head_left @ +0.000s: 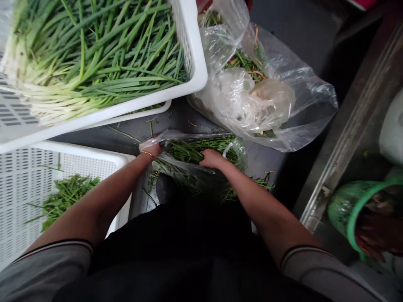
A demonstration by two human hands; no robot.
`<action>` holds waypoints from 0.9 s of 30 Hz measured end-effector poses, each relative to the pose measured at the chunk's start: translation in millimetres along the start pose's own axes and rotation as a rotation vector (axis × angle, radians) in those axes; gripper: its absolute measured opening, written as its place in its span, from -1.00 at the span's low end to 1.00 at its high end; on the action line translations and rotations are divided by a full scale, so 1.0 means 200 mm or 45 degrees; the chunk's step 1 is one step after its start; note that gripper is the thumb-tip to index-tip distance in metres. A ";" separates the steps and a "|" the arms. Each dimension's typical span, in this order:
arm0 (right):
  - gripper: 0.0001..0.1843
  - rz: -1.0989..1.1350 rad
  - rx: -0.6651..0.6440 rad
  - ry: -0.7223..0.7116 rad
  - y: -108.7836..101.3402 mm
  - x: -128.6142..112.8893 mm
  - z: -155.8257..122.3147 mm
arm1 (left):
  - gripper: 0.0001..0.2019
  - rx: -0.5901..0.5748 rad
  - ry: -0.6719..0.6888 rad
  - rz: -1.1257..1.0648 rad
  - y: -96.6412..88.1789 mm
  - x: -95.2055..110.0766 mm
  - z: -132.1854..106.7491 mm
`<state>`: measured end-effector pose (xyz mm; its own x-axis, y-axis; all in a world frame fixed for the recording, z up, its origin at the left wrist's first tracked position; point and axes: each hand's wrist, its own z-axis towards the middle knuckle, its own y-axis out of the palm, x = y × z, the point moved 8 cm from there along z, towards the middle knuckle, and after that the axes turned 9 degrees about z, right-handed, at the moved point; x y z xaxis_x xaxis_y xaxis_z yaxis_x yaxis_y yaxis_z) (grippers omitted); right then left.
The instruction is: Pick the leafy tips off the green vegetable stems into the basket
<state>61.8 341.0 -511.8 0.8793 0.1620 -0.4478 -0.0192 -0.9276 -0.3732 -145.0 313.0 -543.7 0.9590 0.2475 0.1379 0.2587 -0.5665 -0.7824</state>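
Observation:
A clear plastic bag [192, 170] full of thin-stemmed leafy greens [185, 149] lies on the dark floor between my feet, its long side open. At the bag's left end, my left hand [154, 149] is closed on the bunched plastic; a thin yellow band circles that wrist. My right hand [211, 159] reaches over the bag's opening, its fingers curled around green stems; the fingertips are partly hidden among them. A white strip [227, 149] shows beside the right wrist.
A white crate [198, 63] of scallions stands at upper left, above another white crate [85, 153] holding some greens. A large clear bag [302, 105] with scraps lies beyond my hands. A metal ledge [327, 180] and green basket [352, 222] are at right.

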 end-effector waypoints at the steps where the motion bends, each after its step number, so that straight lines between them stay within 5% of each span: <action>1: -0.65 0.009 0.006 -0.001 -0.02 0.02 -0.01 | -0.63 0.011 -0.025 0.014 -0.02 -0.01 -0.01; 4: -0.64 0.047 0.030 -0.018 -0.08 0.08 -0.04 | -0.64 0.105 -0.042 0.008 -0.11 0.05 -0.09; 6: -0.64 0.061 0.051 -0.018 -0.10 0.11 -0.04 | -0.72 0.114 0.099 -0.092 -0.13 0.16 -0.15; 9: -0.65 0.049 0.074 -0.017 -0.10 0.10 -0.03 | -0.82 -0.263 0.191 -0.485 0.01 0.29 -0.22; 10: -0.66 0.036 0.078 -0.024 -0.08 0.09 -0.02 | -0.83 -0.436 0.121 -0.677 0.09 0.32 -0.23; 12: -0.66 0.005 0.082 -0.042 -0.05 0.06 -0.01 | -0.82 -0.548 -0.025 -0.943 0.19 0.35 -0.24; 18: -0.34 -0.066 0.079 0.014 0.06 -0.05 0.02 | -0.71 -0.437 -0.040 -0.997 0.28 0.39 -0.26; 23: -0.61 -0.122 0.143 0.106 0.04 -0.07 0.03 | -0.72 -0.353 0.070 -0.768 0.25 0.37 -0.29; 27: -0.61 -0.140 0.177 0.142 -0.03 -0.04 0.00 | -0.75 -0.206 0.166 -0.458 0.17 0.32 -0.26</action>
<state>54.0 344.8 -506.4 0.9268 0.2146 -0.3083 0.0213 -0.8495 -0.5271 -68.9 268.5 -530.6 0.8079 0.3568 0.4691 0.5852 -0.5808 -0.5660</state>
